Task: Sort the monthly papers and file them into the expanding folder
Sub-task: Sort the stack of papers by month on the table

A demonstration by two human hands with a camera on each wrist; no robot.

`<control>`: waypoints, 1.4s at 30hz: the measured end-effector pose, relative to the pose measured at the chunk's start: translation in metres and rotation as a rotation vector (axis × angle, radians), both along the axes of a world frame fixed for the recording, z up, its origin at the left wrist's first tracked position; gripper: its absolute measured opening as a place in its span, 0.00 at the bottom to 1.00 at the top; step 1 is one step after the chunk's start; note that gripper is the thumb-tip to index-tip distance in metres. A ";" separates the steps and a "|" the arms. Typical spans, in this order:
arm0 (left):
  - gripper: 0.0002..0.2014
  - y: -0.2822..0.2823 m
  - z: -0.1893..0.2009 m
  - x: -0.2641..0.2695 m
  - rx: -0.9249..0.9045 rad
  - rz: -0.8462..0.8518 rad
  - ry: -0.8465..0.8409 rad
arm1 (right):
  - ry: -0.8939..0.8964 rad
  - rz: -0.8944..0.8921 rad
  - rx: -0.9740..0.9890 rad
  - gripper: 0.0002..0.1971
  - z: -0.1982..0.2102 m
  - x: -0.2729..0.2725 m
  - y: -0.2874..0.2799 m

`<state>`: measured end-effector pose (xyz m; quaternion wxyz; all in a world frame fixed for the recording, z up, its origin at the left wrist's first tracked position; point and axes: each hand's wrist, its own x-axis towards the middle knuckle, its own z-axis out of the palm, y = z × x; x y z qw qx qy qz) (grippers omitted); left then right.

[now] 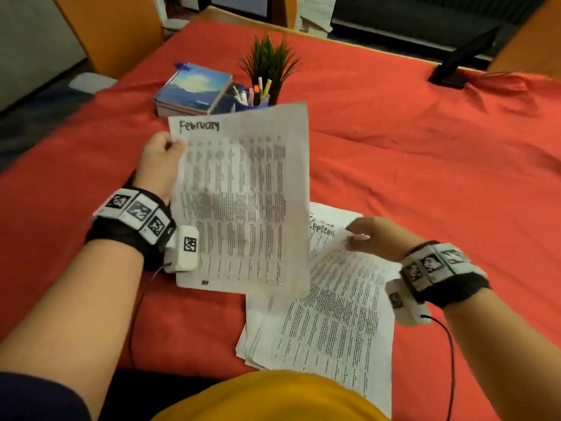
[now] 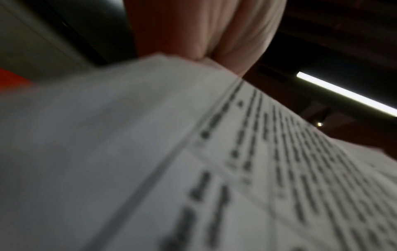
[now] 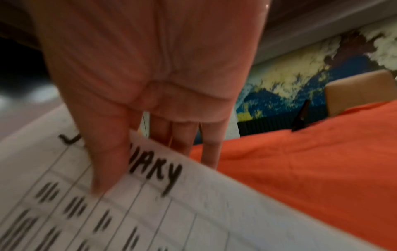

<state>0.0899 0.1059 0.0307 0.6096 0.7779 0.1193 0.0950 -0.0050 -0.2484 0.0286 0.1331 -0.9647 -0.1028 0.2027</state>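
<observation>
A sheet headed "February" is held raised off the bench by the left hand, pinched at its upper left edge between thumb and fingers; the fingers behind the sheet are hidden. In the left wrist view only blurred print and part of the palm are seen. The right hand is laid on a loose stack of papers on the red cloth, near the front edge. Its top sheet, headed in marker with letters partly covered by the thumb, is pinched between the thumb on top and fingers beneath it. A lower sheet's heading is half hidden by the February sheet and unreadable. The stack's near corner is cut off by a yellow garment. Farther back, a pile of books, a pen cup and a small plant are seen. No expanding folder can be made out.
</observation>
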 end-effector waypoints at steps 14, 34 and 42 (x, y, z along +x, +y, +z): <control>0.10 -0.136 -0.067 -0.019 0.197 -0.364 0.169 | 0.275 -0.130 0.393 0.04 0.162 -0.030 -0.028; 0.14 -0.147 -0.089 -0.043 0.172 -0.739 0.391 | -0.019 -0.163 0.068 0.25 -0.038 0.056 0.032; 0.15 -0.123 -0.083 -0.029 0.377 -0.753 0.357 | -0.099 -0.173 0.090 0.16 -0.062 0.034 0.018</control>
